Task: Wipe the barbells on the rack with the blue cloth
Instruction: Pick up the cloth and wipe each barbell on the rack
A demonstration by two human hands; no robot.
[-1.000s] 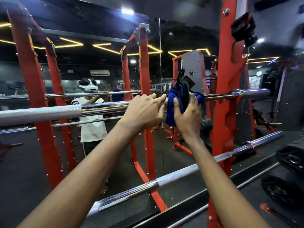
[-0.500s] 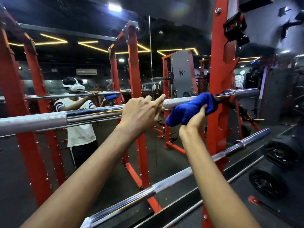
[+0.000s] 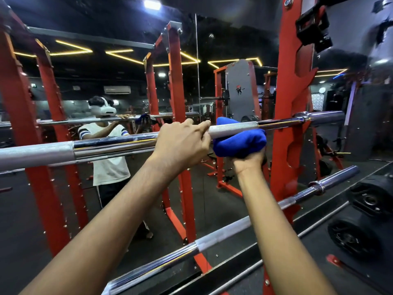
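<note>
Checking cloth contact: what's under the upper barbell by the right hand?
The blue cloth, bunched against the underside of the upper barbell, a corner showing above it. The right hand grips it from below; its fingers are hidden by cloth and bar.

Left hand (image 3: 182, 144), right hand (image 3: 249, 163) and forearms (image 3: 119, 211) bare; mirrored, white headset (image 3: 104, 110), white T-shirt (image 3: 110, 167) with dark-striped sleeves (image 3: 84, 133), dark trousers (image 3: 110, 194).

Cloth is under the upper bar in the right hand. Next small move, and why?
Probably slide the cloth right along the upper bar toward the red upright. The right hand presses it up under the bar, the left hand holds the bar right beside it and blocks the way left, and the knurled stretch to the right is bare.
</note>
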